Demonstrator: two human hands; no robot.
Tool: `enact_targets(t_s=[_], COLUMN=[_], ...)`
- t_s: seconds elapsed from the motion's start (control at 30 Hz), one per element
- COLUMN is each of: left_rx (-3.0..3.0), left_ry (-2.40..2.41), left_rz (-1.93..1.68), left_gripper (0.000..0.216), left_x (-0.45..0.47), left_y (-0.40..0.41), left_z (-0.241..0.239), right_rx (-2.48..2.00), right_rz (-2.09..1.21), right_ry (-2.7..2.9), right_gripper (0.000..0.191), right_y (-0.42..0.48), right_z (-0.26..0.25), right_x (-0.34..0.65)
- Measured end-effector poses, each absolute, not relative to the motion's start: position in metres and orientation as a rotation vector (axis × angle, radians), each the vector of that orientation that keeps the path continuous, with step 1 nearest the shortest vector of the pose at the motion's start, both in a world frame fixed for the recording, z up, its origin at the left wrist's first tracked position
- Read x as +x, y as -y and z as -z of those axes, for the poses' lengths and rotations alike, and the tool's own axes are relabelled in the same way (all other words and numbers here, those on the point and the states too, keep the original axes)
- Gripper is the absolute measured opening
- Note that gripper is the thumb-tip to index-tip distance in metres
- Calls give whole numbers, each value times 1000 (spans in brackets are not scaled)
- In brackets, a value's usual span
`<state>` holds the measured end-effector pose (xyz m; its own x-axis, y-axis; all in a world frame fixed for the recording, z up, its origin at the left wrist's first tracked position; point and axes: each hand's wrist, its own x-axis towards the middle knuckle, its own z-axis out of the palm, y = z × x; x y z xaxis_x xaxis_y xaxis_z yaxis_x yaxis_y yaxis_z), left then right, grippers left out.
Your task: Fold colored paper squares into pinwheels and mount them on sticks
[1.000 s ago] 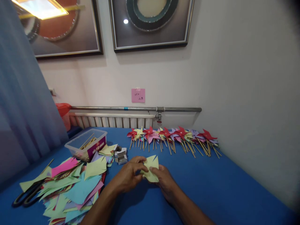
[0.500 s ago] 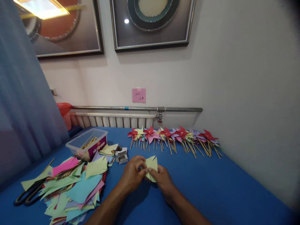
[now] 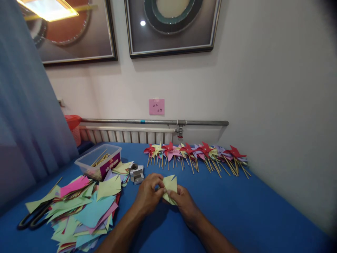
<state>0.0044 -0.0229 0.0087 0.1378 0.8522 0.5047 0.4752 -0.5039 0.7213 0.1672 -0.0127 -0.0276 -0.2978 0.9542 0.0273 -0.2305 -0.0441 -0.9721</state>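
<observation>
One pale yellow slit paper (image 3: pixel 171 182) is being held up above the near middle of the blue surface (image 3: pixel 226 207). The left hand (image 3: pixel 149 194) is pinching its left side, fingers bent and close together, while the right hand (image 3: pixel 186 205) is gripping its right side, thumb lying over the front. To the left, a heap of coloured papers (image 3: pixel 92 212) is spreading over the surface, and black scissor handles (image 3: pixel 44 208) are sticking out beside it. Behind the heap, a clear plastic box (image 3: pixel 86 164) is holding thin sticks (image 3: pixel 101 160). Near the left hand, a small open box (image 3: pixel 137 175) is standing beside some papers. Beyond both hands, many paper pinwheels (image 3: pixel 187 149) are lying in a row along the far edge, below a pink note (image 3: pixel 157 106) on the wall (image 3: pixel 263 88).
</observation>
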Motion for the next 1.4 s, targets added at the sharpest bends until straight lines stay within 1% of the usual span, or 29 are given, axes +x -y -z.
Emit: enact_targets(t_s=[0.3,0.33,0.43,0.5,0.57,0.63,0.77,0.83,0.93,1.13,1.4], left_rx=[1976,1971,1967,1975,1945,1897,1978,2040,2124,2375,2618], left_ry=[-1278,-1294,-1318,-1302,-1304,-1317,-1247,-1196,-1141,-1161,-1179], left_rz=[-1281,-1274,-1248,-1219,-1180,-1161,-1179,-1187,-1195,-1094,-1065], left_gripper=[8,11,39,47,45,40,18,14,16,27,24], left_x=[4,4,1,-2,-4,-5,-6,-7,-7,-8,-11], left_y=[24,24,26,27,27,27,26,26,28,29,26], left_z=[-12,-14,-19,-20,-20,-20,-22,-24,-25,-24,-18], right_rx=[-927,-942,-964,-951,-941,-949,-972,-972,-959,-908,-861], right_rz=[-1486,-1483,-1474,-1470,-1459,-1432,-1423,-1449,-1479,-1555,-1635], right_ry=[1295,1294,1319,1369,1428,1475,1473,1438,1384,1325,1313], right_gripper=[42,42,36,29,23,21,20,19,21,29,31], right_y=[11,11,15,19,23,25,22,19,17,21,19], right_z=[27,26,20,14,9,7,12,15,19,17,16], right_x=[169,168,167,166,166,166,166,167,169,173,171])
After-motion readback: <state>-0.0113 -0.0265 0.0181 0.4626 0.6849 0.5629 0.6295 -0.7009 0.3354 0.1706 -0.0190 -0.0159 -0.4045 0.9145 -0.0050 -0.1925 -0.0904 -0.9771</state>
